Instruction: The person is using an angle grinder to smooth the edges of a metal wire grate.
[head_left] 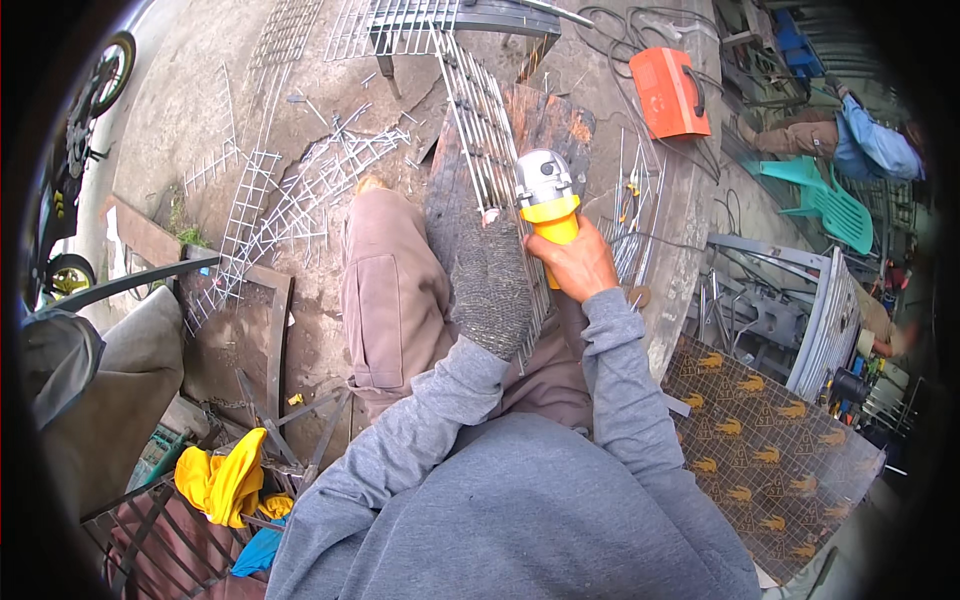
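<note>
My right hand (pixel 582 264), bare, is wrapped round the yellow body of an angle grinder (pixel 549 207) with a silver head. The grinder sits against the right side of a narrow welded wire mesh strip (pixel 474 112). My left hand (pixel 490 285), in a dark grey knit glove with a fingertip showing, is closed on that strip. The mesh runs from between my legs up to a metal stand, over a dark, worn wooden board (pixel 455 190). The grinder's disc is hidden from this view.
Cut mesh pieces and loose wire bits (pixel 310 190) litter the ground to the left. An orange machine case (pixel 670 93) stands at the far right, amid cables. A metal stand (pixel 470 22) is ahead. A person (pixel 865 140) and a green plastic chair (pixel 830 205) are at the right.
</note>
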